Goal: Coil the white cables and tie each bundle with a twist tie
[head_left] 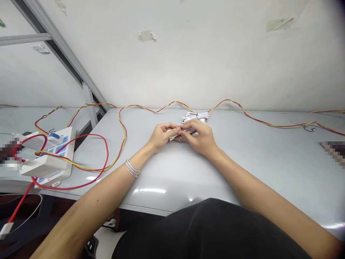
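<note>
Left hand (161, 136) and right hand (201, 138): pinching a mostly hidden white item (171, 137)
Black-tied white cable bundle (194, 116): just beyond the hands

A silvery, chain-like bracelet (132, 168) is going around the left arm (104, 192) in rows. Well apart from the bracelet, a black top (207, 230) is showing.

Grey tabletop (256, 151), whitish wall (210, 54) behind.
Wall marked by peeled patches (146, 36); metal frame (66, 54) seen at left; light (149, 190) reflected off tabletop.
</note>
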Tool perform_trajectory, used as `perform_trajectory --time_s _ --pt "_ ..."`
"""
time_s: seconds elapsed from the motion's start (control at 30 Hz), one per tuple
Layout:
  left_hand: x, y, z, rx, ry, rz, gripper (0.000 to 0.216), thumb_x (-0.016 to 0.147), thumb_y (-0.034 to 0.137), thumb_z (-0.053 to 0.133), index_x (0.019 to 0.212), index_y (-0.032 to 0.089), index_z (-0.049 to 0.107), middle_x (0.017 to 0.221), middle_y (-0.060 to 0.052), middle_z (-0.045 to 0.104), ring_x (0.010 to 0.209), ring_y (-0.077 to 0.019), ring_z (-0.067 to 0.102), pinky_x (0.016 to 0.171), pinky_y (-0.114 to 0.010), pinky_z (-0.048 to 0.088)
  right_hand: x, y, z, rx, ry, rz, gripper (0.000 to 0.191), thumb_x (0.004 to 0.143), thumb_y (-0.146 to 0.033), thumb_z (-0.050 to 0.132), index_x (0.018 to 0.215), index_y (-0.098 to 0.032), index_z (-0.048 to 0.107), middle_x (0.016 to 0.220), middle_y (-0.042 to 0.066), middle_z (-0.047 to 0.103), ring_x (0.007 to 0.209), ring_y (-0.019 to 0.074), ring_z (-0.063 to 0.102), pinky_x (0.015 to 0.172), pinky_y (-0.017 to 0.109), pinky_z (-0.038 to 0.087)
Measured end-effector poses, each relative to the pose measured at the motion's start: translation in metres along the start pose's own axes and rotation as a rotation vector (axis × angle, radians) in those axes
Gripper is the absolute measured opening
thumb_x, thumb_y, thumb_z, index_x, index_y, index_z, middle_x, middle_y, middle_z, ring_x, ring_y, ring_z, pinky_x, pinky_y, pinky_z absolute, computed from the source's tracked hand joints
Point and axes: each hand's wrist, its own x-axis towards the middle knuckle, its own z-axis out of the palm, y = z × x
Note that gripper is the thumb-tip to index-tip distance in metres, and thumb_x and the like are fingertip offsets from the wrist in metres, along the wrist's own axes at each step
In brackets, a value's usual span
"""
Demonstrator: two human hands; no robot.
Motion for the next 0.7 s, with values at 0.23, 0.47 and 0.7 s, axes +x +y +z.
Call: perform_trajectory --time_s 0.23,0.47,0.7 --pt "0.001 -0.004 0.001 0.006 0.059 0.002 0.037 0.06 0.036 0.097 0.08 0.012 0.076 0.072 -0.005 0.075 0.066 -0.018 0.07 0.068 -0.031 0.056 -0.002 0.008 0.003 -0.034 0.028 -0.07 0.006 0.088 -0.02 0.073 0.084 -0.023 0.07 0.092 0.005 0.074 0.086 0.0209 0.07 0.077 0.037 0.058" --pt "0.005 -0.012 -0.001 -0.008 0.076 0.043 0.048 0.055 0.045 0.099 0.079 0.012 0.074 0.076 -0.007 0.076 0.069 -0.0184 0.071 0.073 -0.035 0.058 -0.002 0.008 0.002 -0.184 0.039 -0.111 0.015 0.091 -0.02 0.07 0.076 -0.024 0.068 0.099 0.005 0.076 0.091 0.0232 0.068 0.084 0.042 0.055" --pt "0.006 -0.008 -0.004 -0.009 0.097 0.042 0.04 0.055 0.04 0.099 0.075 0.013 0.078 0.076 -0.007 0.077 0.073 -0.0184 0.07 0.077 -0.036 0.057 0.0 0.004 0.002 -0.268 0.017 -0.167 0.01 0.092 -0.017 0.068 0.085 -0.024 0.071 0.104 0.006 0.076 0.097 0.025 0.065 0.087 0.043 0.053"
